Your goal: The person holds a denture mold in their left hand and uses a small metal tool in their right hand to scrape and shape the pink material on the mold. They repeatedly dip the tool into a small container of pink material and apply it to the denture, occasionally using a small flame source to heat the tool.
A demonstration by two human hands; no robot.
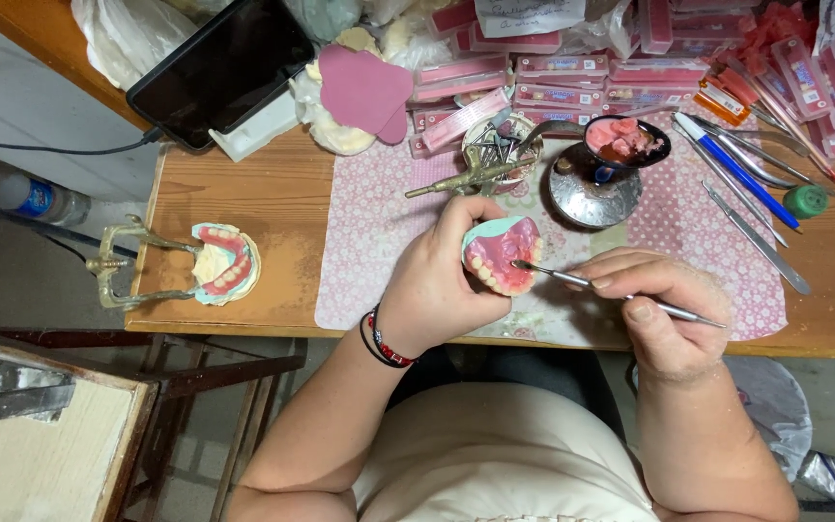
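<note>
Mid-carving, by the look of it. Left hand [434,290] clasped around a wax denture [503,253]; right hand [664,314], at 3 o'clock, pinching a metal carver [620,295], tip on the pink gum. Calls for light, steady strokes. Farther, at 12 o'clock: a spoon of pink wax [622,140].

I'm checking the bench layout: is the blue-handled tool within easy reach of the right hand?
Probably yes: the blue-handled tool lies uncovered just beyond the right hand, but that hand already holds a metal pick.
</note>
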